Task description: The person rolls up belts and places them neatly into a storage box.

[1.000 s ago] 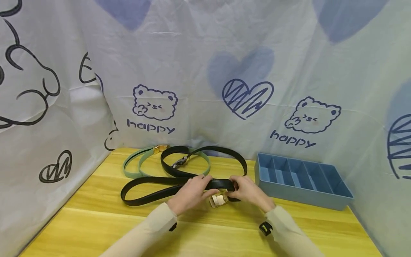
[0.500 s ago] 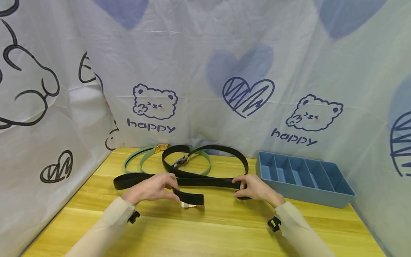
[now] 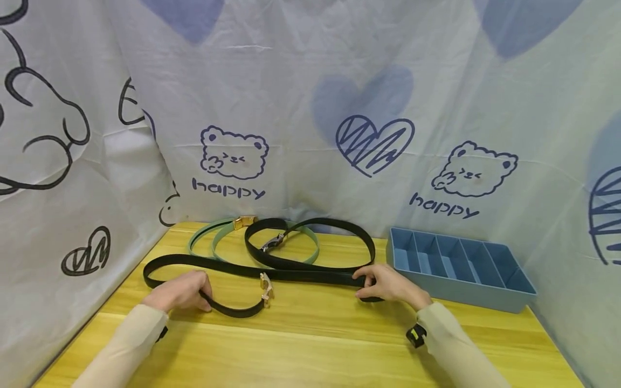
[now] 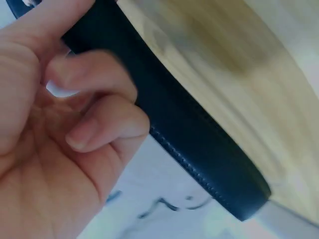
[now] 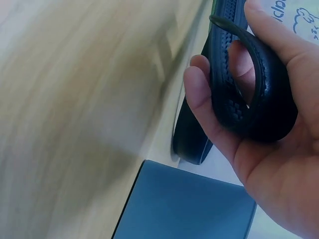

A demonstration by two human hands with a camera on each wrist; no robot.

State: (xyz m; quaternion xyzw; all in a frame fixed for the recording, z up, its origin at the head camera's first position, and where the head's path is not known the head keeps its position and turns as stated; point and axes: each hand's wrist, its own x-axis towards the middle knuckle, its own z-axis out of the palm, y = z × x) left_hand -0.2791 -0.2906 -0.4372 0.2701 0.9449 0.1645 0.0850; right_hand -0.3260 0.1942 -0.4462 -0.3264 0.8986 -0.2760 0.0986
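A long black belt (image 3: 310,276) stands on edge across the table, bent into a loop at the far left. My left hand (image 3: 180,293) pinches it a short way from its gold buckle (image 3: 267,291), which hangs to the right of the fingers. In the left wrist view the strap (image 4: 189,132) passes behind curled fingers (image 4: 107,127). At the other end, my right hand (image 3: 389,285) grips the folded-back tip. The right wrist view shows that tip curled into a small loop (image 5: 274,89) between thumb and fingers.
Behind lies a second black belt (image 3: 335,222) with a silver buckle (image 3: 273,242), coiled over a green belt (image 3: 220,240) with a gold buckle (image 3: 244,221). A blue box (image 3: 461,288) with several compartments stands at the back right. A printed cloth (image 3: 301,97) hangs behind the table.
My left hand has moved left, drawing the buckle end away from the right hand, so the belt's left loop has shifted further left. The right hand has moved slightly right, still gripping the other end.
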